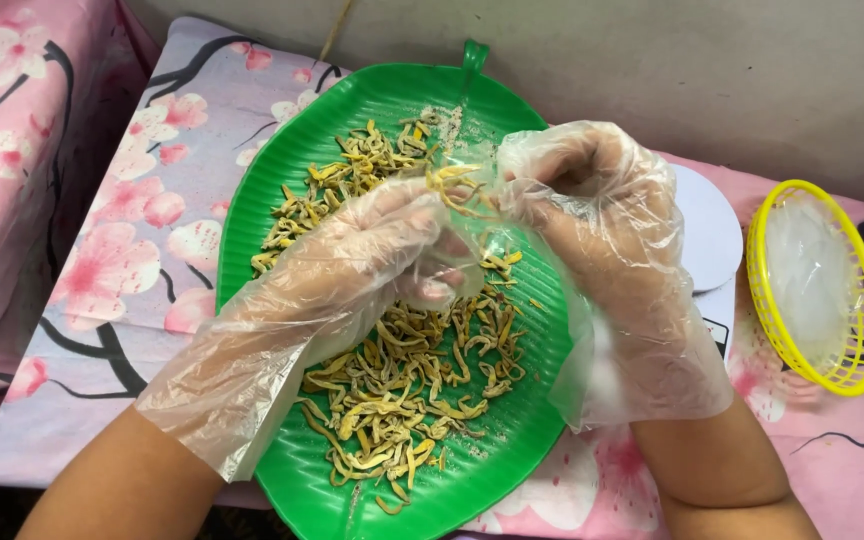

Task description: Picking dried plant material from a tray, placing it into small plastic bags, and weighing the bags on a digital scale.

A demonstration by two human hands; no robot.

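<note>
Both hands wear loose clear plastic gloves and meet above the middle of a green leaf-shaped tray [252,230]. The left hand [372,255] has its fingers curled together, pinching a few yellowish dried strips [457,185] at the fingertips; the right hand [592,210] is closed in a loose fist right beside it, its fingertips touching the same small bunch — so the strips are held between the two hands, just above the tray. Below them a heap of dried strips [402,390] of the same kind lies spread over the tray, thickest toward the near end, with some pale crumbs at the far end near the tray's stem. The tray rests on a desk covered by a pink flowered cloth [132,200]. To the right, well apart, stands a yellow oval basket [857,370], beside a white round object [712,230] partly hidden by the right hand.
</note>
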